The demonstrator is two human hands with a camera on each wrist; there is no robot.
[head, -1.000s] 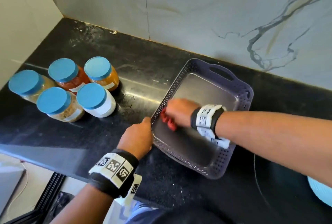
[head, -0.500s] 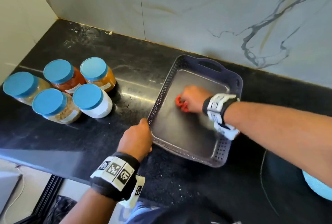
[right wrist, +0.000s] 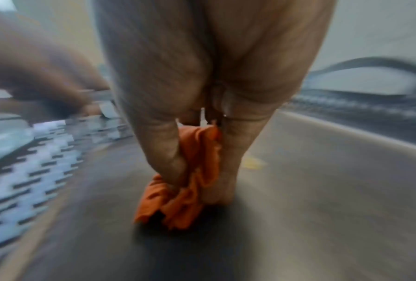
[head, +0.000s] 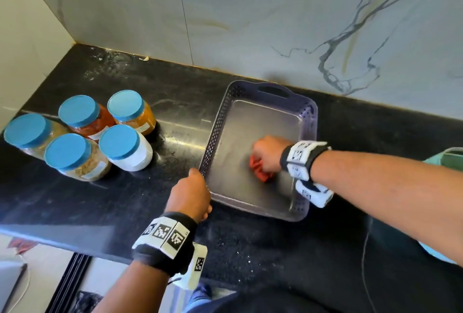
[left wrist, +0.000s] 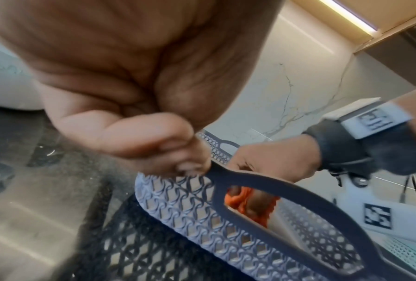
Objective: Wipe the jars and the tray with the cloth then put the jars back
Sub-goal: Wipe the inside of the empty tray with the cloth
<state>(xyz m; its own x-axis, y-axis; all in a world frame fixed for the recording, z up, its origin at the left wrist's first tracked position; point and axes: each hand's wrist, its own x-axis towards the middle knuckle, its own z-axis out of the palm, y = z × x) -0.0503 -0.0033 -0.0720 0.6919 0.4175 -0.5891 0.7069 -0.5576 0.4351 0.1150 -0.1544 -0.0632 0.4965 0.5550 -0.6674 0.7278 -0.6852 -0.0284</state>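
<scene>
The left hand (head: 191,193) pinches the near corner of the purple tray (head: 310,122) to steady it on the tabletop (head: 250,250) while the right hand (head: 269,153) presses a bunched orange cloth (head: 259,171) onto its floor, with five blue-lidded jars (head: 120,142) parked well left to leave it clear.

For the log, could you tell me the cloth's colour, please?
Orange cloth, clearest in the right wrist view.

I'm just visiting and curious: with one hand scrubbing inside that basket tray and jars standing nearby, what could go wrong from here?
1. The left hand holds the tray only by a pinch grip at its rim; a hard stroke might slide or tip it.
2. The five jars stand close together left of the tray; a shoved tray could knock them.
3. The right hand holds the cloth bunched, so corners may go unwiped.
</scene>
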